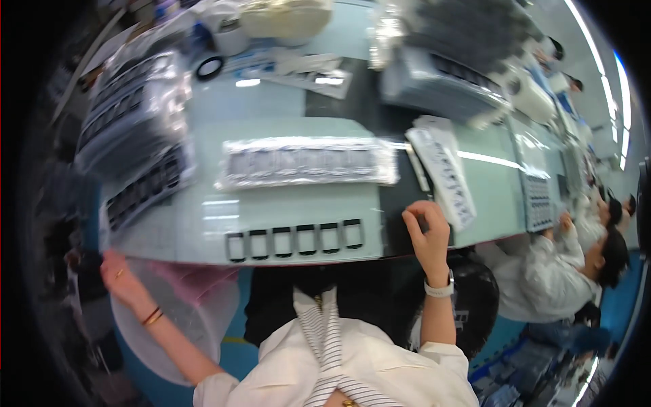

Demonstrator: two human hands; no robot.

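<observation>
My left hand [126,281] is at the table's left front corner, beside a clear plastic tray [146,186] with dark rectangular frames. Its fingertips are blurred, and whether they grip the tray's film edge cannot be made out. At the front edge on the right, my right hand [430,234] has thumb and forefinger curled together in a pinch. Anything between them is too small to see. Left of it, several black rectangular frames [305,239] stand in a row on the glassy tabletop [285,207]. Behind them lies a clear plastic-wrapped tray [305,163] with rectangular pockets.
Stacked wrapped trays [129,112] rise at the left; another bagged stack [441,81] is at the back right. A white printed strip [444,173] lies beyond my right hand. Black tape [209,68] sits at the back. A white bin [159,325] stands below my left arm. A co-worker [553,271] sits right.
</observation>
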